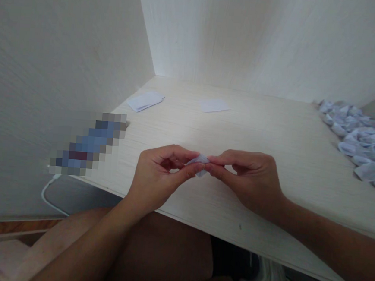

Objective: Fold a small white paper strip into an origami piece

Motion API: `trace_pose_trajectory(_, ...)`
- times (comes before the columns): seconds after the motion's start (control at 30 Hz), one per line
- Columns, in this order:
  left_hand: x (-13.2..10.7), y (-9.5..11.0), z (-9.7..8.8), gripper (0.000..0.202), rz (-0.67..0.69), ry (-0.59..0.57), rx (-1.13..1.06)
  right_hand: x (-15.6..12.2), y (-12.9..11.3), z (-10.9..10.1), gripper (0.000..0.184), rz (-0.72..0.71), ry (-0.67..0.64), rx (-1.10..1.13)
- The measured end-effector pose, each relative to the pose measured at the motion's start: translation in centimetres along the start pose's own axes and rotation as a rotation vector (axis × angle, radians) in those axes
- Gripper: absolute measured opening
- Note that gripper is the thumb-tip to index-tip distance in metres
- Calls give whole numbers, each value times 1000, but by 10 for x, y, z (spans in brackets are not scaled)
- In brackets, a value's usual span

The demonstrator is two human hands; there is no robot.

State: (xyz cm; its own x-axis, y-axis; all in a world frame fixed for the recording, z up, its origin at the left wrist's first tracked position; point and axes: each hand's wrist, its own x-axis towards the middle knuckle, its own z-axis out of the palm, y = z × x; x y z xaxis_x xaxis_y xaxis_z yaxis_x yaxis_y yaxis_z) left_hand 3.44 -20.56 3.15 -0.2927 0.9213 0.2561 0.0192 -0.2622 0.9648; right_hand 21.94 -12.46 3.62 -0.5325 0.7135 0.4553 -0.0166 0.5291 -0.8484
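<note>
A small folded piece of white paper (199,163) is pinched between both my hands just above the near part of the pale wooden desk (272,134). My left hand (158,177) grips its left side with thumb and fingers. On the right side, my right hand (249,178) holds it with thumb and forefinger. Most of the paper is hidden by my fingertips.
A pile of several folded white paper pieces (359,136) lies at the desk's right edge. A small stack of paper slips (145,100) and a single slip (213,105) lie at the back. Walls enclose the desk at left and behind. A blurred object (90,143) sits at the left edge.
</note>
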Motion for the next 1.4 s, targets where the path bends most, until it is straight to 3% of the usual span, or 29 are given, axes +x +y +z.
trace_pose_trajectory(0.17,4,5,2,23,-172,-56,-154,1,2,0,13,197,-35,134)
trace_pose_trajectory(0.3,6,7,2,29,-224,-83,-192,4,1,1,31,299,-97,230)
trace_pose_trajectory(0.4,6,5,2,31,-251,-84,-183,5,3,2,33,334,-146,267)
trace_pose_trajectory(0.63,5,7,5,45,-279,-44,-138,6,5,0,23,333,-208,231)
trace_pose_trajectory(0.8,7,12,1,34,-268,-125,-68,9,6,-4,11,292,-268,200)
trace_pose_trajectory(1.07,8,-1,-11,30,-221,-170,81,11,10,-8,10,297,-255,142)
trace_pose_trajectory(1.4,9,4,-13,22,-246,-252,113,13,14,-7,8,300,-286,165)
